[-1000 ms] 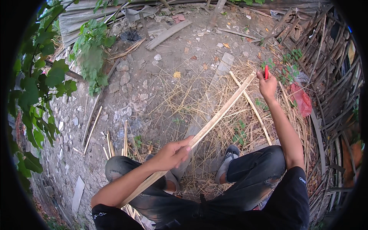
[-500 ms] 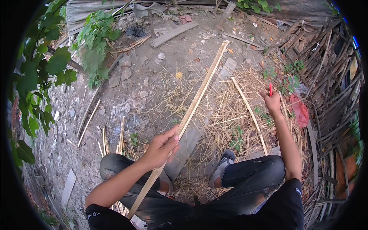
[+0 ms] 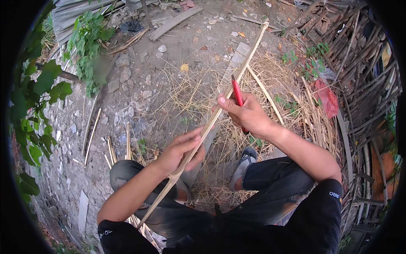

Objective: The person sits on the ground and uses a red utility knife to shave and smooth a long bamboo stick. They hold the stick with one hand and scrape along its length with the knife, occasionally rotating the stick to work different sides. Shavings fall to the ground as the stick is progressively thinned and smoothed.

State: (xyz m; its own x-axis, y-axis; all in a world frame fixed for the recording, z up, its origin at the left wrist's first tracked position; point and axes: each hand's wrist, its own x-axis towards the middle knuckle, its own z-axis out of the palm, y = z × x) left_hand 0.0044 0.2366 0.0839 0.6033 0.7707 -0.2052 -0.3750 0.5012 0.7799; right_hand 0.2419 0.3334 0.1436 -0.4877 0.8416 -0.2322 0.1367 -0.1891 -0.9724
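A long split bamboo strip (image 3: 253,46) slants across the middle, from the upper right down to my left thigh. My left hand (image 3: 182,148) is closed around it at its lower middle, just above a node. Higher up, my right hand (image 3: 250,114) is closed on a slim red utility knife (image 3: 236,92). The knife points upward, its dark tip beside the strip. My right thumb lies against the strip's edge, while the fingers behind are partly hidden. Another bamboo strip (image 3: 267,93) lies on the ground beyond my right hand.
Thin bamboo shavings (image 3: 292,139) litter the ground ahead and right. Several strips (image 3: 128,142) stand beside my left knee. A board (image 3: 175,23) lies farther off. Stacked sticks (image 3: 359,80) and a red plastic piece (image 3: 326,98) line the right side; leafy plants (image 3: 86,51) hang left.
My right hand has swung in from the far right, bringing the red knife to the bamboo strip. My left hand still holds the strip, whose far end has shifted up and right.
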